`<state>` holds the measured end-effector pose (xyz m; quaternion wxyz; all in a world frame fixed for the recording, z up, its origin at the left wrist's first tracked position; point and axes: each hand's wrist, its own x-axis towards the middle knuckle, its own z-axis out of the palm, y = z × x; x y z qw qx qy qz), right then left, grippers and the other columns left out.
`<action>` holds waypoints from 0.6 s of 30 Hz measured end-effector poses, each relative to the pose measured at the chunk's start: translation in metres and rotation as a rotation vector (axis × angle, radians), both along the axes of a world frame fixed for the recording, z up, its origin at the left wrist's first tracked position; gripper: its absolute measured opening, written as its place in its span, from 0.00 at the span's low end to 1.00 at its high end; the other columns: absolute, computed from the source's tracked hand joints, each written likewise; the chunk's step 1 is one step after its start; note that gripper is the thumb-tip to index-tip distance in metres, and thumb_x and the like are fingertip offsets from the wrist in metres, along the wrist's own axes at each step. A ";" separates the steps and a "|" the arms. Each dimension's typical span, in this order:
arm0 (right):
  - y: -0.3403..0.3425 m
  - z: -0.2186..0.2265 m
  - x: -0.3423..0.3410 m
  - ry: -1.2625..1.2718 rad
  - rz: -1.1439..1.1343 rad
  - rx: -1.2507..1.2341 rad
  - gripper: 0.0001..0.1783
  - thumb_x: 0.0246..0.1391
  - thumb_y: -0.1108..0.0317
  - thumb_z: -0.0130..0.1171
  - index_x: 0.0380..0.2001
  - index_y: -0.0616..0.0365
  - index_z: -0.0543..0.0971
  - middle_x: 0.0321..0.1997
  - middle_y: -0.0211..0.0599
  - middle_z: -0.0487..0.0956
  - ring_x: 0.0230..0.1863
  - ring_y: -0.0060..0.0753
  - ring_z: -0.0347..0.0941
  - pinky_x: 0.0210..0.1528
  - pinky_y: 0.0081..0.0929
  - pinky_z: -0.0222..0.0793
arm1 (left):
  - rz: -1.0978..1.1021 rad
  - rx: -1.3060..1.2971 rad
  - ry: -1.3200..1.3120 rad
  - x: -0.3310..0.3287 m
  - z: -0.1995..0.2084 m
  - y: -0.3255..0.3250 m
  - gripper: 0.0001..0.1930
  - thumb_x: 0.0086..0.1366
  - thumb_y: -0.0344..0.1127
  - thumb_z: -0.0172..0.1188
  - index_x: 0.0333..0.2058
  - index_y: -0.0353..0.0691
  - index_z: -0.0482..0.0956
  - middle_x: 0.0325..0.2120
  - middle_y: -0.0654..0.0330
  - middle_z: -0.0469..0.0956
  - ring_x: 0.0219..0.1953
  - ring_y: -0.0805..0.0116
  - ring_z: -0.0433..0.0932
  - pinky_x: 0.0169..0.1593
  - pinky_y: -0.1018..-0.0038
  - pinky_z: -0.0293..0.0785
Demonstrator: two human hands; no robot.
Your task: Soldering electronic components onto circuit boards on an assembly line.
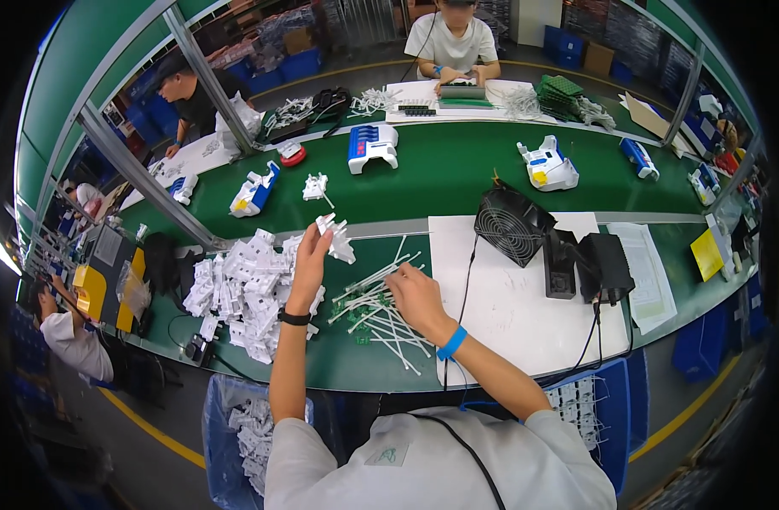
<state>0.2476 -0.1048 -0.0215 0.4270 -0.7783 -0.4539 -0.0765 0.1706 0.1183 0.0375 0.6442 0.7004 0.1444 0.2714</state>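
My left hand (311, 259) is raised beside a heap of white plastic parts (249, 293), its fingers closed on a white plastic part (337, 239). To the right, my right hand (419, 299) reaches down over a loose pile of white cables (393, 340) with small green circuit boards (355, 316) among them. Its fingertips are pinched together at the pile's upper edge. What they hold, if anything, is hidden by the fingers. On the green belt just beyond lies another white plastic part (315, 187) with a short lead.
A black fan (514, 225) and black boxes (606, 268) stand on a white board (457, 340) at right. White-and-blue housings (372, 150) sit along the green belt (457, 187). A blue bin (219, 442) of white parts is below left. Co-workers sit across the belt and at left.
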 end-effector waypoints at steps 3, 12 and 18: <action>-0.004 0.002 0.011 -0.012 -0.068 0.231 0.10 0.64 0.70 0.57 0.44 0.56 0.84 0.28 0.42 0.77 0.28 0.46 0.76 0.30 0.39 0.70 | 0.005 -0.251 -0.094 -0.002 -0.003 -0.008 0.25 0.78 0.45 0.49 0.67 0.40 0.64 0.52 0.57 0.77 0.55 0.65 0.77 0.57 0.65 0.74; -0.042 0.031 0.021 0.693 0.003 0.353 0.16 0.71 0.70 0.47 0.55 0.60 0.78 0.16 0.27 0.68 0.18 0.16 0.62 0.23 0.23 0.57 | -0.361 -0.904 -0.160 0.013 -0.036 -0.045 0.25 0.72 0.32 0.50 0.65 0.33 0.63 0.61 0.44 0.73 0.53 0.54 0.79 0.59 0.63 0.77; -0.059 0.031 0.013 0.880 0.181 0.291 0.13 0.72 0.69 0.48 0.50 0.63 0.79 0.18 0.25 0.70 0.21 0.15 0.63 0.25 0.19 0.58 | -0.566 -0.759 -0.021 0.015 -0.019 -0.097 0.25 0.73 0.34 0.52 0.64 0.28 0.68 0.65 0.46 0.71 0.49 0.65 0.82 0.54 0.69 0.80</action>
